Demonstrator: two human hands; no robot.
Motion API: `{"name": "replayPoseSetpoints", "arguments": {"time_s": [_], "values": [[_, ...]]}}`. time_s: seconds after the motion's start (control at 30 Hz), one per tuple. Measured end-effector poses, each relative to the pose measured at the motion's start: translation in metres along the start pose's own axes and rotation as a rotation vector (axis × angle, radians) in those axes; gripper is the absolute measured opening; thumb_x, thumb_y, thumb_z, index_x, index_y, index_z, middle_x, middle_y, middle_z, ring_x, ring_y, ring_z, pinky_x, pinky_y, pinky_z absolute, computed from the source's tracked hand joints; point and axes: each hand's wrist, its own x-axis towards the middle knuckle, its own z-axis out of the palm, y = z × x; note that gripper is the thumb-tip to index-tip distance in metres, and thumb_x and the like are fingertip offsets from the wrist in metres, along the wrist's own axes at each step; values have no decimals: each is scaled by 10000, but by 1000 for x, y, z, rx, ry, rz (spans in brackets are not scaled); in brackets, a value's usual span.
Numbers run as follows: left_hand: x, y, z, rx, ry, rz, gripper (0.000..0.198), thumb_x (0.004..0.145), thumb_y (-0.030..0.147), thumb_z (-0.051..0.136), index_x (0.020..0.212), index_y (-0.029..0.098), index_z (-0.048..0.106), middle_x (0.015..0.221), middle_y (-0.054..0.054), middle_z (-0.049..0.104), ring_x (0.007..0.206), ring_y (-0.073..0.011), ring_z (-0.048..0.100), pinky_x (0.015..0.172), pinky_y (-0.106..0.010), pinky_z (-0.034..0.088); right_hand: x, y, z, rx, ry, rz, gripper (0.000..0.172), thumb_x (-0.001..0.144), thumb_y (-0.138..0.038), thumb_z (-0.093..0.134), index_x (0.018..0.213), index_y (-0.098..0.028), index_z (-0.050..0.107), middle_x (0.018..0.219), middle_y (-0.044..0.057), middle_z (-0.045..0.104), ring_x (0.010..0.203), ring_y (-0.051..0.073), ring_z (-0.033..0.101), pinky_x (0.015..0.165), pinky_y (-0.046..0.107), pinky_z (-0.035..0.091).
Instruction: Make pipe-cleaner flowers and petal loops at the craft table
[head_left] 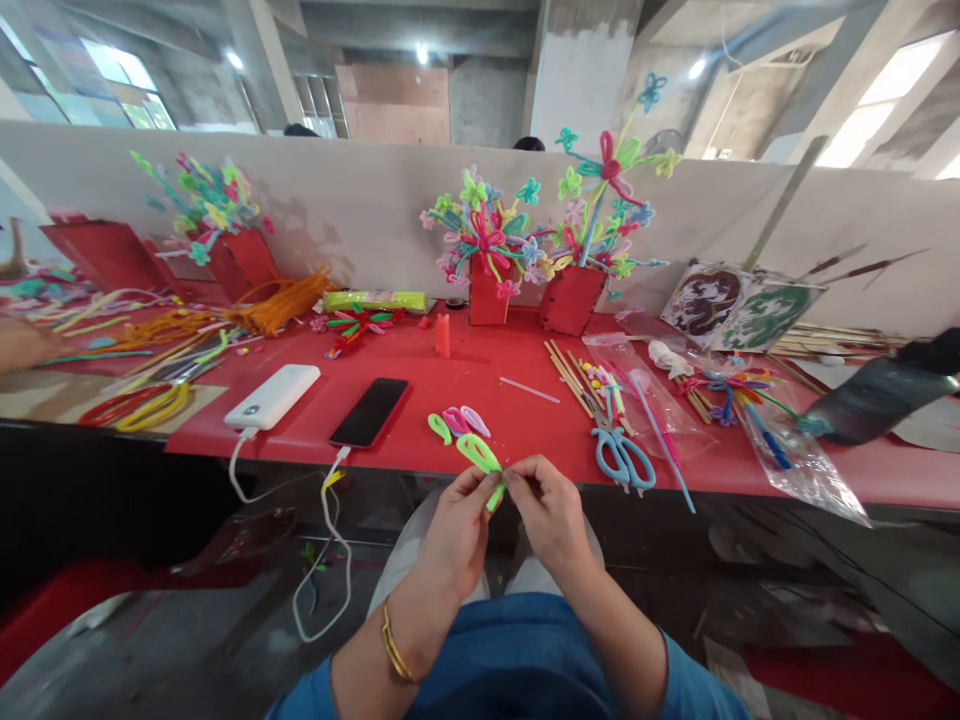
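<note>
Between my two hands is a bright green pipe cleaner (477, 452) bent into a long loop, held over the table's front edge. My left hand (461, 525) pinches its lower end with thumb and fingers. From the other side, my right hand (551, 510) closes its fingertips on the same spot. Just beyond lie a small green pipe-cleaner loop (439, 429), a magenta loop (455, 421) and a lilac loop (475, 420). Blue-handled scissors (622, 455) rest to the right of my hands, their blades pointing away.
A phone (370, 412) and a white power bank (273, 397) with cables lie left on the red table (480, 372). Red boxes (489, 295) of pipe-cleaner flowers stand behind. Wooden sticks (568, 375), plastic bags and a dark bottle (885, 392) are right. Another person's hand (28, 345) shows far left.
</note>
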Motion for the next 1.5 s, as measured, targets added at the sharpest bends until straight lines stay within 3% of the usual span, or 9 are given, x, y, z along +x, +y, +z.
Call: {"name": "replayPoseSetpoints", "arguments": {"time_s": [0.1,0.3,0.53,0.63,0.8,0.93,1.03,1.27,1.5], "values": [[0,0,3,10,19,39,65,631,178,659,654,148,607,615,16,599,602,-83,530,604,-195,403,-3,0,1,0,22,19,90,786,-203,460,740,-181,535,633,3,581,547,112,537,524,209,429],[1,4,6,-40,67,19,114,571,143,688,608,142,581,612,12,607,568,-72,525,559,-169,397,-5,7,0,-189,11,-353,140,777,-157,459,831,-184,586,816,69,594,761,153,553,677,262,446],[1,1,3,-12,57,10,112,599,165,678,600,152,567,589,32,569,538,-58,480,550,-171,375,-1,3,-5,-197,-75,-358,174,795,-169,426,749,-190,593,734,54,606,697,143,549,654,257,430],[1,0,4,8,44,15,92,611,173,674,614,142,587,604,18,572,568,-66,488,574,-177,378,0,1,-3,-14,-29,-112,110,765,-193,460,716,-184,559,669,27,574,619,128,527,593,241,415],[-2,-2,7,28,8,67,50,644,184,648,660,145,621,608,10,579,566,-78,491,566,-196,383,3,-2,3,755,-36,506,131,711,-263,529,628,-172,484,494,-53,450,414,64,400,404,178,316],[-4,-2,7,76,-26,92,39,650,194,639,653,156,632,547,18,563,499,-83,477,513,-210,370,3,-5,8,1030,-138,705,178,659,-296,583,621,-164,470,469,-60,446,372,53,373,360,170,280],[-1,-1,6,78,2,100,65,640,197,652,692,160,645,569,22,569,535,-82,492,541,-205,375,2,-2,11,916,-84,614,178,680,-321,572,709,-182,464,512,-66,453,388,58,394,374,172,311],[3,1,6,-49,133,48,159,592,200,696,739,165,648,778,5,635,684,-80,534,619,-191,386,-7,12,7,190,229,96,268,750,-209,513,1016,-189,492,863,40,561,696,125,536,629,250,446],[2,1,12,-113,42,52,99,632,177,664,726,165,635,755,2,643,693,-79,544,670,-195,395,-6,0,5,30,154,-59,144,761,-148,503,862,-196,594,810,35,616,744,141,576,675,244,459]]}}
